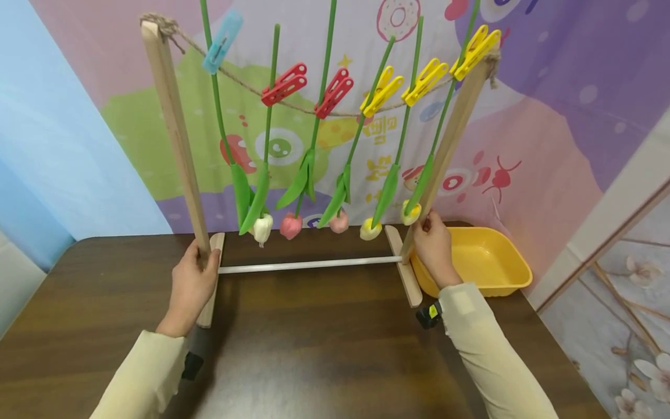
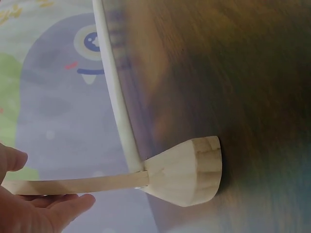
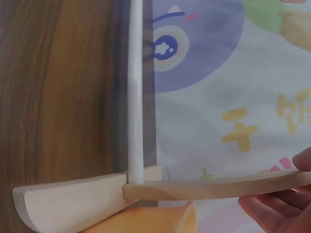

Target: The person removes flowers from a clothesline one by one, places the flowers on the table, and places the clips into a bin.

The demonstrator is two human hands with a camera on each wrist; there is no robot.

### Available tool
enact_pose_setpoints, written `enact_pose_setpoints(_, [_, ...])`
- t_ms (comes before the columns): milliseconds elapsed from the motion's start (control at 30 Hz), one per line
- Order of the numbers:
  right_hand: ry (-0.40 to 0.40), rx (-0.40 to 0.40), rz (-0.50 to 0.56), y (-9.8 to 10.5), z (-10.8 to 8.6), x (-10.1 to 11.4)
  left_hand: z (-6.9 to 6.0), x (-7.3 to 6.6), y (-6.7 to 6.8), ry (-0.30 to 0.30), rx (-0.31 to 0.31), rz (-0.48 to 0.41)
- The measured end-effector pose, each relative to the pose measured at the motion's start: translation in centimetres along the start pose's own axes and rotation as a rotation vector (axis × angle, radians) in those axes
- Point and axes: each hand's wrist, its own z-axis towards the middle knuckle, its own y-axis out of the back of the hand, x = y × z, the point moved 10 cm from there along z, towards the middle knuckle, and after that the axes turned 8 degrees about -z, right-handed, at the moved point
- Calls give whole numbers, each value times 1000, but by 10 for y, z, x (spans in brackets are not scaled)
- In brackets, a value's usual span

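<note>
A wooden drying rack stands on the table, with a left post (image 1: 175,116), a right post (image 1: 458,131) and a white crossbar (image 1: 309,265) low between them. My left hand (image 1: 192,285) grips the left post near its foot; my right hand (image 1: 433,247) grips the right post low down. Twine (image 1: 243,83) sags between the post tops. Artificial tulips hang head down from it, held by a blue clothespin (image 1: 223,42), red clothespins (image 1: 284,85) and yellow clothespins (image 1: 382,92). Their heads, such as a white tulip (image 1: 262,228) and a pink tulip (image 1: 291,226), dangle above the crossbar.
A yellow plastic basin (image 1: 487,256) sits at the table's right side, close behind my right hand and beside the rack's right foot (image 1: 410,285). Behind the rack hangs a cartoon-printed cloth (image 1: 335,52). The brown table (image 1: 324,343) extends toward me.
</note>
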Motion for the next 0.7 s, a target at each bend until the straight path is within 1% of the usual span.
enact_pose_setpoints(67, [17,-17,-17,1,0,2,1,-1,1,-10,-15,2])
enact_pose_setpoints(233, [43,-40,-59,2,-1,4,3,0,2,4,-22,-7])
enact_pose_setpoints(367, [48,-50,-69,3,-1,5,5,1,3,2,-33,-9])
enact_pose_setpoints(500, [48,-60,-67,3,-1,6,7,0,3,-5,-29,-4])
enact_pose_setpoints(700, [56,-84,-101,6,0,8,8,-1,3,-19,-38,8])
